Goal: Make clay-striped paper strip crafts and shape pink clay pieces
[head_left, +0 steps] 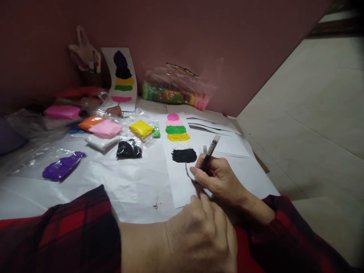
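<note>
"What's leftmost?"
"The paper strip on the tabletop, long axis running away from the person."
"Left hand?"
"Near end; fingers curled, grip unclear."
"And the pen?"
"Right hand's fingers pinch it, slanted, tip down-left."

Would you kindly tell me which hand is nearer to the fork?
The right: the right hand is right by the fork, whose tines show just beyond its fingers. The left hand is farther off, closer to the wearer.

readable text: none | pen print: too small | package label: blurred
</note>
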{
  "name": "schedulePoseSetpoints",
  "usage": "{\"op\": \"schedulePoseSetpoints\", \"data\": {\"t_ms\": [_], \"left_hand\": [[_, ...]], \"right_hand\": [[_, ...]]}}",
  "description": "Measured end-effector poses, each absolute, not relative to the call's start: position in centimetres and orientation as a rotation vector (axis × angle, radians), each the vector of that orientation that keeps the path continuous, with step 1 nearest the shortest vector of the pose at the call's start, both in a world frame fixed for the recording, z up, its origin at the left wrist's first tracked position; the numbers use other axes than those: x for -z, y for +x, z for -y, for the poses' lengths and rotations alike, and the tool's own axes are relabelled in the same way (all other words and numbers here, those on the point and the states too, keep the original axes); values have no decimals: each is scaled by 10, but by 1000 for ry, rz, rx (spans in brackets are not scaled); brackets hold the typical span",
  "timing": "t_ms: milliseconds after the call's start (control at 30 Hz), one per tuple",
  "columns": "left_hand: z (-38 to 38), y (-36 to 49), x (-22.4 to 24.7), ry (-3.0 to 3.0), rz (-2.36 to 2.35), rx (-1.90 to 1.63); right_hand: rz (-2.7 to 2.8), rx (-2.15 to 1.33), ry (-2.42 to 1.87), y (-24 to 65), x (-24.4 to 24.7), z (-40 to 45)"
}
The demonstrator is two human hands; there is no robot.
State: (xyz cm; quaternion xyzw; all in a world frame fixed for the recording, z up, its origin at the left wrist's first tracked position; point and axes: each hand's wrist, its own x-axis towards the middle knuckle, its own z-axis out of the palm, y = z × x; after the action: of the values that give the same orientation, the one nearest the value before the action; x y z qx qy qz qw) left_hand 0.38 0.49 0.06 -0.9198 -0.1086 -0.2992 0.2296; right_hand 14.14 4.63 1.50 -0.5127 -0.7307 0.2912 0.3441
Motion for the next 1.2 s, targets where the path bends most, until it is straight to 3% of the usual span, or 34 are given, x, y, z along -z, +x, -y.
{"op": "schedulePoseSetpoints", "data": {"t_ms": [700,1200], "left_hand": [[-3,2,4,-2473,306,763],[-4,2,6,-2448,310,751]], "right_hand": [[1485,-956,-1379,139,-14,-41],[1390,-906,-1387,144,-6,-18]]}}
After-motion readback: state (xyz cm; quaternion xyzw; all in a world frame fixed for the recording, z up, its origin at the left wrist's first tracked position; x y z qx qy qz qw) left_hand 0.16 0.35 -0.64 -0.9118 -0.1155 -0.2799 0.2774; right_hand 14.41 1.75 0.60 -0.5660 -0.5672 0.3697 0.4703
